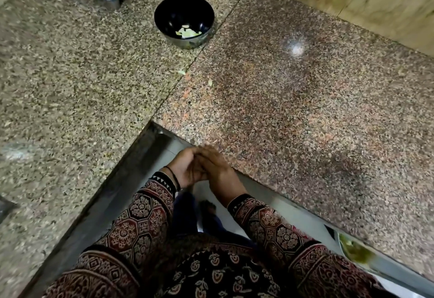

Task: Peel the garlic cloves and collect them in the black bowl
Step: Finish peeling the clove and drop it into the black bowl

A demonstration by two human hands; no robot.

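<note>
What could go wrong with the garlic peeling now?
The left hand and right hand are joined right at the counter edge, partly over the floor, so anything slipping from them would probably fall down there. The black bowl stands far across the counter, so whatever gets carried over may drop on the way; small bits already lie between.

Dim light from overhead is glinting as one white glare spot on the granite counter (305,110) — motion blur is softening everything, the black bowl (178,13) included, and the edges are bowing.
</note>
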